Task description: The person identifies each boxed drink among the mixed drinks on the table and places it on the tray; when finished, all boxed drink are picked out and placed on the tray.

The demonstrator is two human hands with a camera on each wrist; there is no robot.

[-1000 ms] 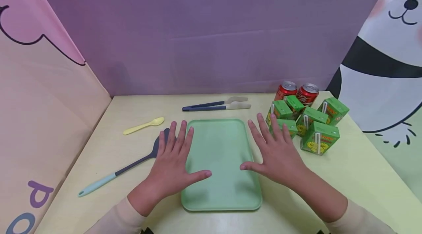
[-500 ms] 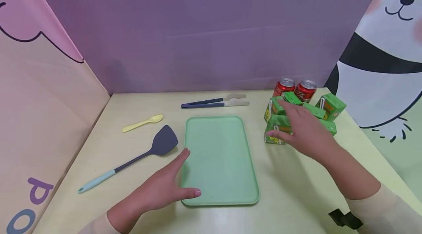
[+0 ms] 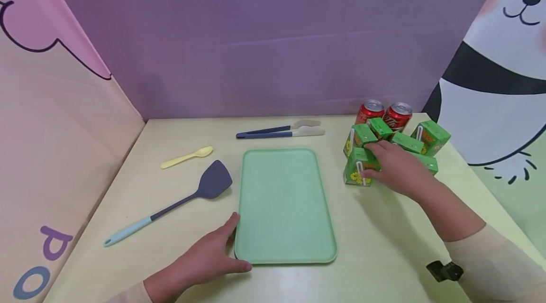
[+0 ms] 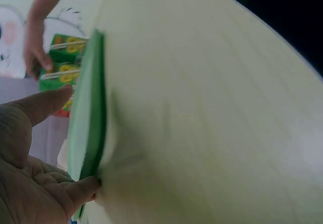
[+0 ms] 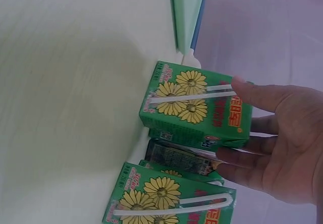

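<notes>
My right hand [image 3: 403,170] grips the front-left green drink carton [image 3: 355,170], one of several clustered at the table's right. In the right wrist view, the thumb lies on this carton's [image 5: 176,110] front, which bears yellow flowers and a white straw, while the other fingers reach along its side and back. The carton stands upright on the table. My left hand [image 3: 204,258] is at the near left corner of a pale green tray [image 3: 286,208], fingers fairly straight. In the left wrist view, a fingertip touches the tray's rim [image 4: 93,148], and the thumb is spread apart.
Two red cans [image 3: 398,115] stand behind the other cartons [image 3: 432,138]. Tongs [image 3: 273,133] lie beyond the tray. A yellow spoon [image 3: 187,157] and a dark spatula [image 3: 213,182] with a light blue handle lie to the left. A purple backdrop [image 3: 273,47] rises behind the table.
From being spread above the tray, my right hand has moved right and down onto the front-left carton. My left hand has lowered toward me to the tray's near left corner.
</notes>
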